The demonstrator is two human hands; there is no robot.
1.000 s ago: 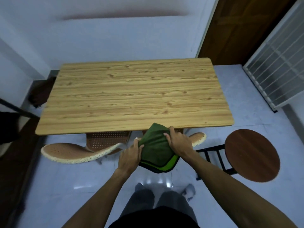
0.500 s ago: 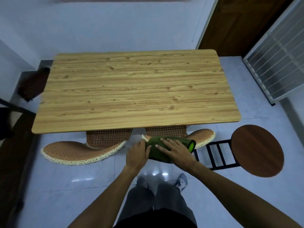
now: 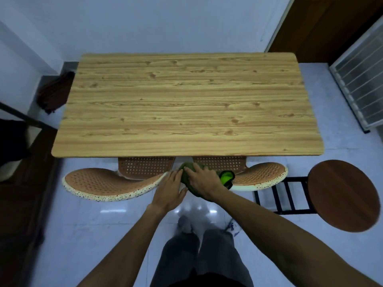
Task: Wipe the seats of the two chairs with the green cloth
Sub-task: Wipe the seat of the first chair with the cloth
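Two orange perforated chairs with speckled cream rims are tucked under the table's near edge: the left chair (image 3: 103, 183) and the right chair (image 3: 263, 176). The green cloth (image 3: 226, 177), folded with a bright green edge showing, lies on the left end of the right chair's backrest. My right hand (image 3: 204, 181) lies flat over the cloth, holding it. My left hand (image 3: 171, 188) touches the cloth's left edge with its fingers, in the gap between the two chairs. Both seats are mostly hidden under the table.
A wooden table (image 3: 186, 104) fills the middle. A round brown stool (image 3: 344, 193) on a black frame stands at the right. A dark bag (image 3: 55, 92) sits by the left wall. A white grille (image 3: 360, 79) and brown door are at the far right.
The cloth was held up and bunched between both hands; it has come down and forward onto the right chair's backrest. Both hands moved with it toward the table edge.
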